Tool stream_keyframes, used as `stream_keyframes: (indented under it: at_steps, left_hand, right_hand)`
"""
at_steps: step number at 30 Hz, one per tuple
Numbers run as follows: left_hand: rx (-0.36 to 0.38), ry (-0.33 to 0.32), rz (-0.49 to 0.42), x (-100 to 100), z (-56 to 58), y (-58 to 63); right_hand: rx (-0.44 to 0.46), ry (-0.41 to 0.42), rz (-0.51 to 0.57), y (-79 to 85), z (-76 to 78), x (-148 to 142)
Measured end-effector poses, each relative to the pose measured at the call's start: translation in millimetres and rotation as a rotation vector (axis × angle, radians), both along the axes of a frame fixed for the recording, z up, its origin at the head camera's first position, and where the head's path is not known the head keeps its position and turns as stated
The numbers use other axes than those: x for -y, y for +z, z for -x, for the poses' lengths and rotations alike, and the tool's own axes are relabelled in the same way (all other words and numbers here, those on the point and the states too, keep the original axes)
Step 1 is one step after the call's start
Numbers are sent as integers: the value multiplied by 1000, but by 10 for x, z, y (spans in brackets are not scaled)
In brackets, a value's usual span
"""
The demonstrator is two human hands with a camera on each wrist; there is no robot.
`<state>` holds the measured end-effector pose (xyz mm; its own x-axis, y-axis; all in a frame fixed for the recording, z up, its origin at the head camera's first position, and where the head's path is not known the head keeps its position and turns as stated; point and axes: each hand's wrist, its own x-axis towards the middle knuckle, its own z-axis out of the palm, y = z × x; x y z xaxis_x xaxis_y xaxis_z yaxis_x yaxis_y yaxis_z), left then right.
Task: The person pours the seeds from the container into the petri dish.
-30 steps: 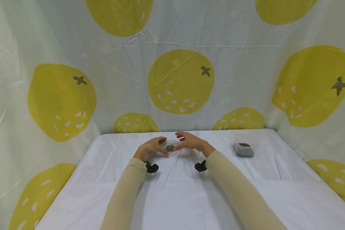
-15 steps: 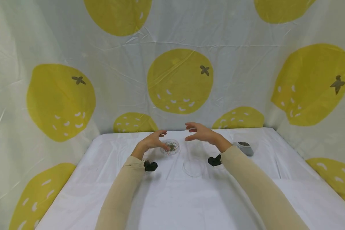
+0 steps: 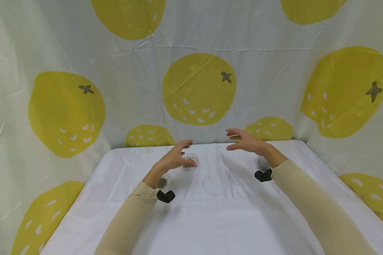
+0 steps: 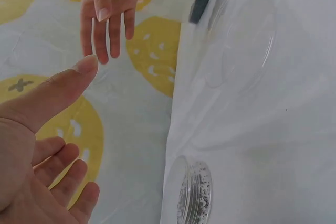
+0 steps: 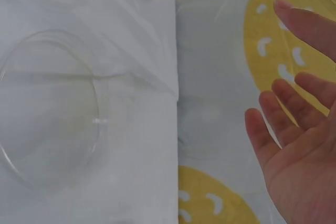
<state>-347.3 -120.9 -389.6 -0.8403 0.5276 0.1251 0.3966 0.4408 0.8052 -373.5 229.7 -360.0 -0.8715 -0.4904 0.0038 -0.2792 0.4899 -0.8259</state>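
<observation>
My left hand (image 3: 175, 157) is raised, fingers loosely bent and apart, holding nothing. Just past its thumb in the head view sits a clear round dish (image 3: 187, 169) with greenish-brown bits; its stacked rims (image 4: 202, 198) show from the side in the left wrist view. Below the left wrist lies another dish (image 3: 163, 182) with dark grains, partly covered by the arm. My right hand (image 3: 249, 142) hovers at the right, fingers spread and nothing in them. Two clear round plates lie between the hands: a nearer one (image 3: 214, 186) and another (image 5: 52, 108) to its right.
A small clear box with dark contents (image 3: 262, 163) stands behind the right wrist, mostly hidden. White cloth (image 3: 198, 226) covers the table. A lemon-print curtain (image 3: 137, 99) hangs along the table's back edge and sides.
My right hand has moved right and up, away from the dish, uncovering the clear plates. My left hand has lifted a little, and the dark-grained dish shows more.
</observation>
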Motion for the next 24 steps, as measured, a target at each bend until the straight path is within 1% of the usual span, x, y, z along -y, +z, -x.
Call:
stream_keyframes:
  at_steps: [3, 5, 7, 10, 12, 17, 21, 24]
  left_hand:
    - [-22, 2, 9, -37, -85, -3]
    - [-39, 11, 20, -68, -144, -25]
    - [-46, 33, 23, -105, -220, -56]
    - [-35, 80, 38, -174, -342, -114]
    - [-18, 107, 32, -228, -416, -155]
    - [-19, 124, 34, -331, -554, -280]
    - [-61, 149, 62, -368, -644, -408]
    - [-81, 165, 72, -390, -708, -490]
  right_hand:
    - [-23, -3, -8, 58, -39, -135]
    - [-45, -7, -8, 81, -47, -222]
    - [-76, -12, -5, 78, -55, -302]
    - [-108, 0, 6, 53, -93, -408]
    - [-116, -10, 14, 39, -136, -484]
    - [-126, -70, 12, 30, -247, -712]
    - [-132, -106, -18, 27, -329, -913]
    - [-154, -129, -32, 10, -376, -1059]
